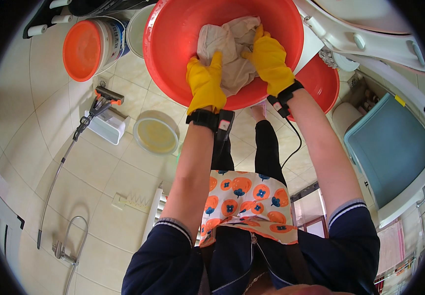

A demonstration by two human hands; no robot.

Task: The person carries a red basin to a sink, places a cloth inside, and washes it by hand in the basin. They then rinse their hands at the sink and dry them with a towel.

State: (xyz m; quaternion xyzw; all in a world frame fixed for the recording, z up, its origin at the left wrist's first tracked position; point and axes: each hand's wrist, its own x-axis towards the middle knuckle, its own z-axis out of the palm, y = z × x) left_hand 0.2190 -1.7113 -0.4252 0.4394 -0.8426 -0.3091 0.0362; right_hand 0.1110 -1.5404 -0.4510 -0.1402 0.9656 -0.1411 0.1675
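A large red plastic basin (172, 48) lies before me at the top of the view, with a wet whitish cloth (231, 48) inside it. Both my hands wear yellow rubber gloves. My left hand (206, 83) is at the cloth's lower left edge, thumb against the fabric and fingers partly hidden. On the right side, my right hand (270, 61) has its thumb and fingers on the cloth; whether the fabric is pinched between them is unclear. Black straps with small devices circle both wrists, and a cable hangs from the right one.
Left of the basin are an orange-topped bucket (82, 51), a squeeze mop (105, 96), a pale rectangular bin (109, 127) and a round tub of yellowish liquid (156, 135). To the right are a second red basin (319, 83), a white appliance (363, 27) and a blue-lidded container (389, 147).
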